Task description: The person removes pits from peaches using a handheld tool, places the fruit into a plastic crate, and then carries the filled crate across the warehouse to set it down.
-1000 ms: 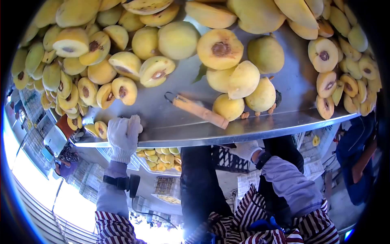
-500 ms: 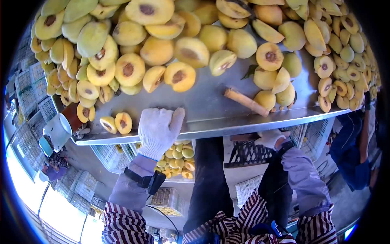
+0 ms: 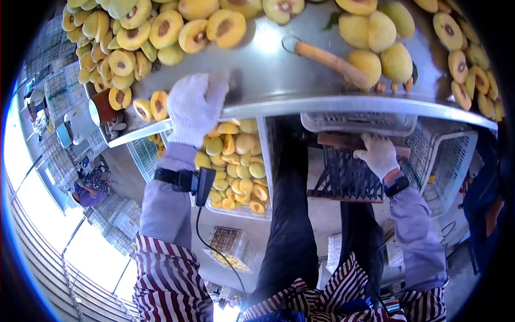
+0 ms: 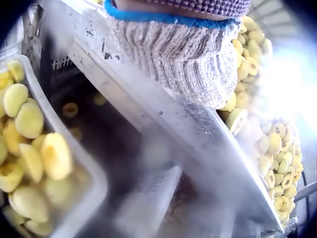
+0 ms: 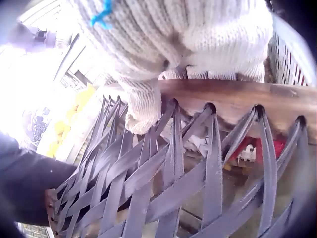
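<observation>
My gloved left hand [image 3: 194,107] rests at the front edge of the metal table [image 3: 268,80], its thumb held out and blurred; in the left wrist view the glove [image 4: 183,64] lies against the metal edge, its fingertips hidden. Beside that hand are two fruit halves [image 3: 159,105]. Below the table, my gloved right hand [image 3: 379,154] grips the wooden rail of a folding stool with dark woven straps [image 3: 348,174]. In the right wrist view the glove [image 5: 173,44] wraps over the wooden rail [image 5: 237,96], above the crossing straps [image 5: 198,183].
Fruit halves are heaped at the table's back left [image 3: 166,29] and right [image 3: 449,32]. A wooden-handled tool [image 3: 330,60] lies against several fruits. Under the table stand a crate of fruit [image 3: 236,166] and a pale crate [image 3: 456,166] at the right. Another person [image 3: 92,194] is far left.
The view has shifted over the table. My right hand and the stool have come out from beneath the table edge into fuller view. My left hand stays at the edge.
</observation>
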`<move>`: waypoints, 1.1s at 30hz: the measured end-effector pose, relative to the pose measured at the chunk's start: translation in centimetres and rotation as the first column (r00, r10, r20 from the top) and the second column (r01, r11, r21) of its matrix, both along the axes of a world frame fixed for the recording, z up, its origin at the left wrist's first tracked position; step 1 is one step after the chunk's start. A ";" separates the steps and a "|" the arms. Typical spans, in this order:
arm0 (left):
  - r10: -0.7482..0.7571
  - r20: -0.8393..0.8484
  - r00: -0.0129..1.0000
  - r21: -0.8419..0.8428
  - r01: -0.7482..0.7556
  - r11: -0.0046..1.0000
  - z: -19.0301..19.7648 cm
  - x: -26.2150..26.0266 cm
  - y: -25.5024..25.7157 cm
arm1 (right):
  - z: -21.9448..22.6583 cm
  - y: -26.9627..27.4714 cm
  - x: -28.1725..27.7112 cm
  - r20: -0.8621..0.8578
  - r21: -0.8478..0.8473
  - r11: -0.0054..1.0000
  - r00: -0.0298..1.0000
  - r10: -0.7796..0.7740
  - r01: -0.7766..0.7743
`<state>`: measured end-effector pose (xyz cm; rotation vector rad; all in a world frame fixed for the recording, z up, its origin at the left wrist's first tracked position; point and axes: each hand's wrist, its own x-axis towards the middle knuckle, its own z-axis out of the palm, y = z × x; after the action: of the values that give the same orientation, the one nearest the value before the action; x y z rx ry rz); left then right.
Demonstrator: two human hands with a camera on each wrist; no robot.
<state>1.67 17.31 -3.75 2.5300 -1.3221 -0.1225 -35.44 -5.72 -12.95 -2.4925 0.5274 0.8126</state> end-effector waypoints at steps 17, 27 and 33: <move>0.151 -0.113 0.982 -0.115 -0.164 0.980 1.1 -1.7 -0.3 | 6.8 25.9 -4.2 -0.160 0.612 0.704 0.928 -0.338 0.362; 0.344 -0.219 0.913 -0.021 -0.357 0.934 1.3 -2.6 -1.3 | 0.9 48.7 -10.1 -0.621 0.733 0.210 0.762 -0.182 0.647; 0.178 -0.216 0.960 -0.166 -0.216 0.962 0.8 -2.8 -0.1 | -2.7 57.9 -11.0 -0.826 0.477 -0.063 0.422 -0.374 0.877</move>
<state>-1.14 17.18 -2.95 2.4005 -0.9510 -0.1942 -46.44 52.20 -15.62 -0.6501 1.0005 0.8592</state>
